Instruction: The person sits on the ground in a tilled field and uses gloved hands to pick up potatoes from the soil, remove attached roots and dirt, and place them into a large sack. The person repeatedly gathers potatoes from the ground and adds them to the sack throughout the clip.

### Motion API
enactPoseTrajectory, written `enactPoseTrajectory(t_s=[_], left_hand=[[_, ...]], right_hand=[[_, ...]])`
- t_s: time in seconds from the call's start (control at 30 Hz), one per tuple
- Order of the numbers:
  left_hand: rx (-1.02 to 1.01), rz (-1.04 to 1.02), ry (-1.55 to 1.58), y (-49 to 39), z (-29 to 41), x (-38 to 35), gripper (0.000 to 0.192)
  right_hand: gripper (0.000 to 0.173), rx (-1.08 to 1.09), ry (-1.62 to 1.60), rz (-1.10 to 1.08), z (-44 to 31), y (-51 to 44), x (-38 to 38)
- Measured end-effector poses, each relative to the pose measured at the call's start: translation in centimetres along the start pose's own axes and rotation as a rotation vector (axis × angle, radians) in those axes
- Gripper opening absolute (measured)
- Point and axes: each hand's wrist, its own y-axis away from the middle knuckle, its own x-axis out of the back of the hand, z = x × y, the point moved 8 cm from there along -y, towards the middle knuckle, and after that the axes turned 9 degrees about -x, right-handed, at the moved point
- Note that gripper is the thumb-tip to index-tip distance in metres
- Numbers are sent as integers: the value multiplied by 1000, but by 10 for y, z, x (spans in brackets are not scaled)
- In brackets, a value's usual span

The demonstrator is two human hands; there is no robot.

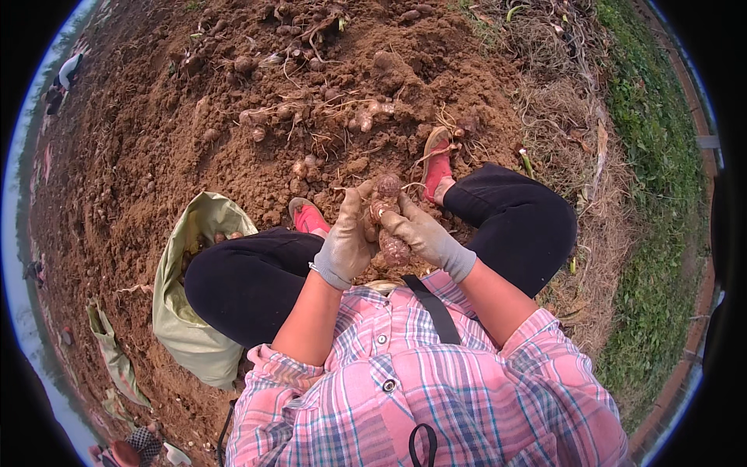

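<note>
Both my hands wear soiled work gloves and meet in front of my lap. Between them is a knobbly clump of taro corms [394,250], brown and ringed, with soil on the skin. My left hand [346,236] cups the clump from the left, and its lower fingers are hidden behind it. My right hand [425,235] grips the right side, thumb and fingers against the middle corm. One round corm stands up above the fingers and another hangs below. Beside my left knee, a pale green woven sack [195,355] gapes, with several corms [227,236] inside.
Loose brown soil ahead holds scattered taro corms [366,115] with stringy roots. My red shoes [437,166] rest on it. Dry straw [560,117] and a green plant strip [659,175] run along the right. Another sack [114,350] lies left; a person [125,452] is at lower left.
</note>
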Motion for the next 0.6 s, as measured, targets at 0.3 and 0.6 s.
enactPoseTrajectory(t_s=[0.3, 0.6], left_hand=[[83, 37, 173, 16, -8, -14, 44], [74, 274, 216, 8, -3, 15, 51]], right_hand=[[73, 156, 828, 399, -51, 23, 25], [32, 540, 819, -211, -72, 35, -62]])
